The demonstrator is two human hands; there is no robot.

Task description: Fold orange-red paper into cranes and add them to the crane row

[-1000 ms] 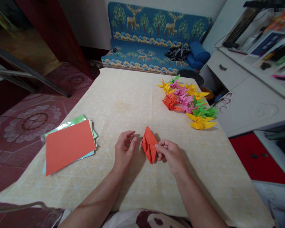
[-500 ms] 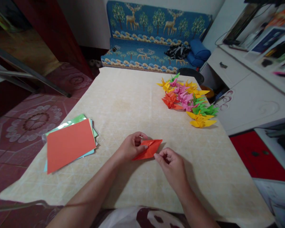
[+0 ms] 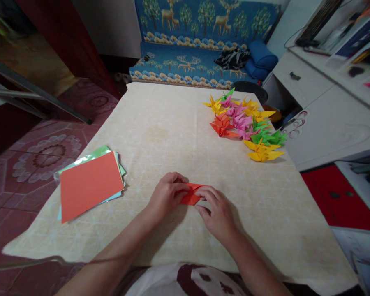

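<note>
A small folded piece of red-orange paper (image 3: 190, 198) lies between my hands near the front of the table. My left hand (image 3: 168, 192) grips its left end, thumb on top and fingers curled behind. My right hand (image 3: 215, 209) is at the right end, its fingers bent over the paper's upper surface and its thumb by the lower right edge. The fingers of my right hand cover the paper's right tip.
A stack of coloured sheets (image 3: 91, 187), red-orange on top, lies at the table's left. Folded paper cranes (image 3: 242, 123) in several colours cluster at the back right. Beyond the cream tablecloth (image 3: 160, 135) stands a blue sofa (image 3: 185, 55); a white cabinet (image 3: 336, 119) is at the right.
My right hand has moved up and left, from the paper's lower right corner onto its right part. The paper's right tip is now covered. The view has shifted slightly.
</note>
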